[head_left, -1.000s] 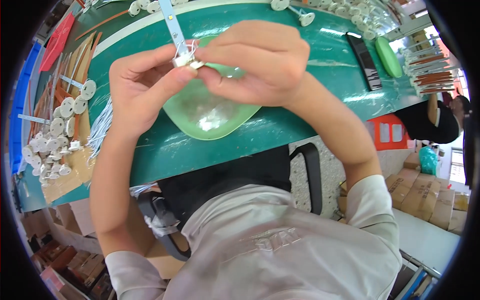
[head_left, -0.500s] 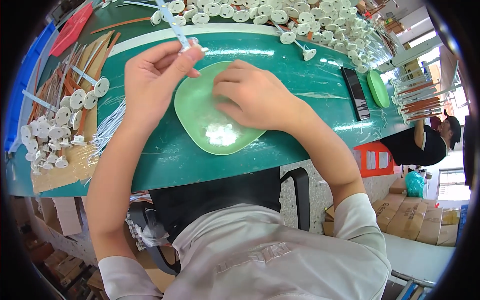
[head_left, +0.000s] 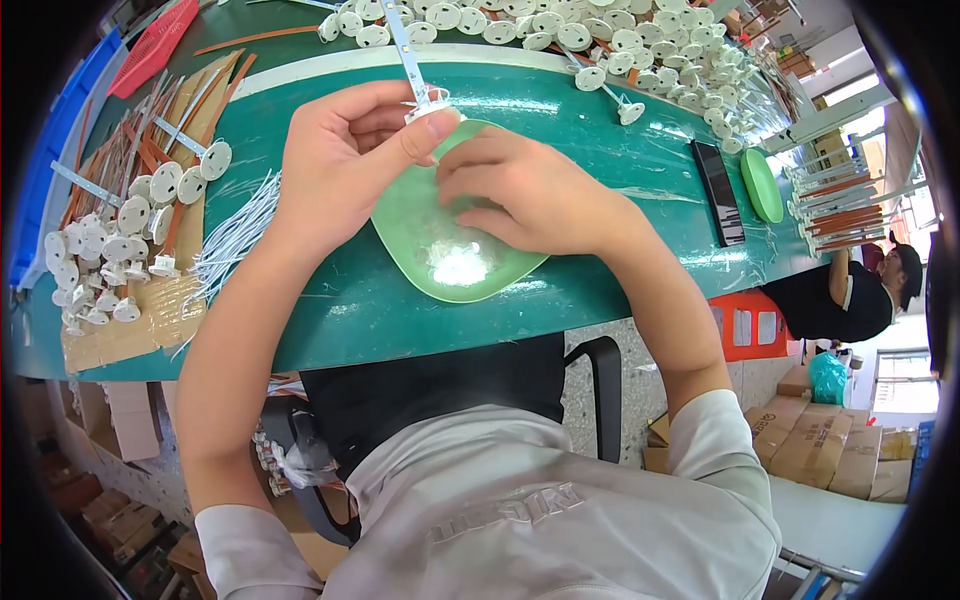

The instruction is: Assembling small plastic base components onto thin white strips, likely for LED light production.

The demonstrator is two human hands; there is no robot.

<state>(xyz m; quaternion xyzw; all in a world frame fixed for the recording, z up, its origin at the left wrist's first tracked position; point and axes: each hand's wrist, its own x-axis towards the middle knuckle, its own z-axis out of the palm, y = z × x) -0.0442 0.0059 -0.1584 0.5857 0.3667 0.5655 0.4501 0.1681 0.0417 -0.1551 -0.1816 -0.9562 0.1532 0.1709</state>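
My left hand (head_left: 335,165) is closed around the white round base of an LED strip (head_left: 404,45), pinching it between thumb and fingers. The strip is narrow and pale, with small yellow dots, and it points up and away from me. A shallow green dish (head_left: 408,245) lies under both hands. Small shiny whitish pieces (head_left: 460,266) sit in its near part, blurred by glare. Over the dish's far right side, my right hand (head_left: 530,190) has its fingers curled in. Its fingertips are close to the held base, and whatever they grip is hidden.
White round-based strips (head_left: 640,45) crowd the far side, and more (head_left: 120,235) lie on cardboard (head_left: 185,285) at left. Thin white wires (head_left: 235,245) lie by my left forearm. A black phone-like slab (head_left: 718,192) and another green dish (head_left: 762,186) lie right. Another person (head_left: 840,295) sits beyond.
My left hand has moved right with the LED strip, bringing its base nearer my right hand. The right hand stays curled over the dish. The whole view has shifted slightly.
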